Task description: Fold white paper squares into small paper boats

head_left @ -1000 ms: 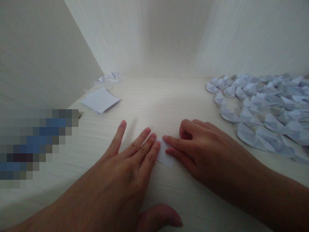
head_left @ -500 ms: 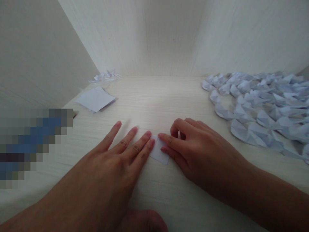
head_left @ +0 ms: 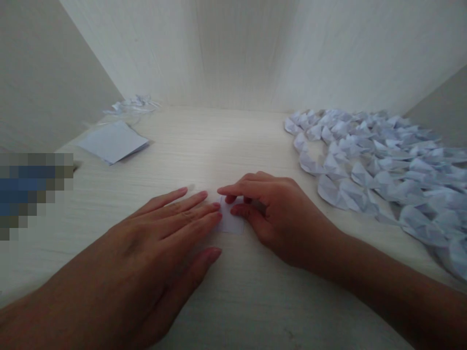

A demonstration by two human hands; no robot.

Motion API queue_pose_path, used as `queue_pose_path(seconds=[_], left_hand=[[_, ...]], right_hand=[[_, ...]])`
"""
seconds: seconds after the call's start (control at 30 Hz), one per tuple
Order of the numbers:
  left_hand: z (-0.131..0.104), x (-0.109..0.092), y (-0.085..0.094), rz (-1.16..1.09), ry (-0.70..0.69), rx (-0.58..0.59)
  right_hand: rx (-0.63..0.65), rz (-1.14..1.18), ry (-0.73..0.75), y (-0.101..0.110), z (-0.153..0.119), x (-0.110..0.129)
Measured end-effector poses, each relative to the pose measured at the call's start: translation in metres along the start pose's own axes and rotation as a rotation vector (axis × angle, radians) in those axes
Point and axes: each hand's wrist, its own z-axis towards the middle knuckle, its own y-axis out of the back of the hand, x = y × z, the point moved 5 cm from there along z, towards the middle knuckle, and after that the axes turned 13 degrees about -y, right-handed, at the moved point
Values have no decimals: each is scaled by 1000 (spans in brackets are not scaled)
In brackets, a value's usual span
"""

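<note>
A small folded white paper (head_left: 231,222) lies flat on the pale wooden surface (head_left: 233,146) between my hands. My left hand (head_left: 160,238) lies flat, fingers stretched out, with its fingertips pressing on the paper's left edge. My right hand (head_left: 272,209) curls over the paper's right side. Its index finger points left above the paper, and its thumb and other fingers pinch or press the paper's upper right part. Most of the paper is hidden under the fingers.
A big heap of folded white paper pieces (head_left: 372,155) covers the right side. A stack of square paper sheets (head_left: 113,142) lies at the back left, with crumpled scraps (head_left: 133,103) behind it. Pale walls enclose the back and left. A blurred patch (head_left: 32,189) sits at the left edge.
The view has swung to the right. My left hand has flattened and its thumb now shows beside the paper. My right hand's fingers have curled more tightly over the paper's right side.
</note>
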Motion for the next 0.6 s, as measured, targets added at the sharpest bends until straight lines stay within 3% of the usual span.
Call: queue_pose_path(seconds=[0.13, 0.2, 0.3, 0.4, 0.6], left_hand=[[14, 1, 2, -9, -72, -22], [18, 3, -1, 1, -52, 49], [17, 3, -8, 22, 2, 148], [12, -1, -12, 18, 26, 151], [10, -3, -15, 3, 29, 158]], right_hand=[[37, 52, -29, 3, 3, -2], [43, 44, -70, 4, 4, -3], [-39, -34, -120, 8, 4, -2], [-76, -157, -112, 9, 2, 2], [56, -220, -171, 7, -1, 0]])
